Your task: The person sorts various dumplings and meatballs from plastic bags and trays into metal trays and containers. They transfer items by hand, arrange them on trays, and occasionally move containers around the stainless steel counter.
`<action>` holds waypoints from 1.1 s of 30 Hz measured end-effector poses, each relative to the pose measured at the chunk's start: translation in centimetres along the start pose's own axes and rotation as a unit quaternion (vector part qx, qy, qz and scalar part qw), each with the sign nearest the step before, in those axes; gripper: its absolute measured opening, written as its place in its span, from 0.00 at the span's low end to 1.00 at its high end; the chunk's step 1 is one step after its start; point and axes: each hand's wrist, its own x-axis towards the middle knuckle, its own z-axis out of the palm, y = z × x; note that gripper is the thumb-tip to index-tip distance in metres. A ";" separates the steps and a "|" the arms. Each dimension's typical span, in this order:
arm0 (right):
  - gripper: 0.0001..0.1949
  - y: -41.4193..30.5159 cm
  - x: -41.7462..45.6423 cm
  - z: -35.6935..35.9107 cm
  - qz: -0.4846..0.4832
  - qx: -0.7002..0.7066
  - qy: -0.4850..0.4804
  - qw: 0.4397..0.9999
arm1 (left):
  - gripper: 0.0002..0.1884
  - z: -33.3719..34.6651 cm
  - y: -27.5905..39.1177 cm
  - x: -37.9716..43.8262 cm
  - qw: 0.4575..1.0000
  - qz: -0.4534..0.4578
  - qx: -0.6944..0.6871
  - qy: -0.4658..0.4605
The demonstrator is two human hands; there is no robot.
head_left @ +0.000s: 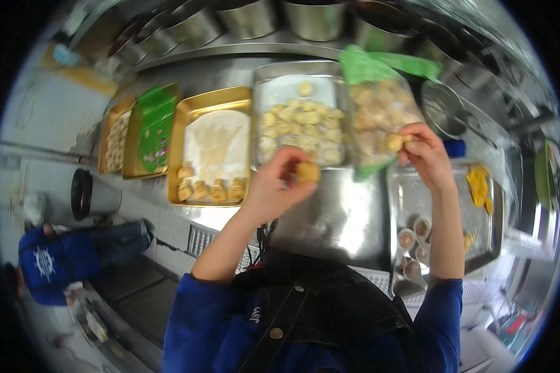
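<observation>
My left hand (275,186) curls around a yellow dough piece (308,173), just in front of a steel tray (257,79). Rows of pale yellow dough pieces (303,119) lie in that tray on white paper. Between the thumb and fingers of my right hand (427,156) is a smaller yellow piece (394,141), blurred, so its kind is hard to tell. Beneath that hand lies a clear plastic bag (378,107) with green ends, full of tan lumps. Left of the steel tray, a gold-coloured tray (176,140) has several shaped dough pieces (210,190) along its near edge.
Further left stand a gold tray with green lining (155,126) and one of small pale pieces (117,140). At right, a steel tray (441,186) holds yellow dough (479,186) and small white bowls (407,239). Pots (315,21) line the back. A person (65,261) stands lower left.
</observation>
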 end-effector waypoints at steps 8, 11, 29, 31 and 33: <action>0.09 7.7 14.9 22.5 0.050 -0.174 -0.233 0.955 | 0.21 -18.1 -8.4 -4.6 0.854 0.016 0.493 0.166; 0.09 12.5 17.9 27.6 -0.066 -0.392 -0.287 0.872 | 0.21 -20.0 -9.6 -4.7 0.826 0.005 0.552 0.118; 0.20 0.5 1.0 9.2 -0.049 -0.465 0.035 0.883 | 0.24 -4.4 1.1 1.5 0.914 0.171 0.368 -0.019; 0.19 -1.7 -7.3 -0.7 -0.020 -0.547 0.163 0.821 | 0.23 1.9 1.7 2.6 0.918 0.213 0.323 -0.088; 0.25 -3.4 -15.8 -7.8 0.188 -0.648 0.252 0.693 | 0.25 8.3 2.0 3.5 0.899 0.256 0.307 -0.180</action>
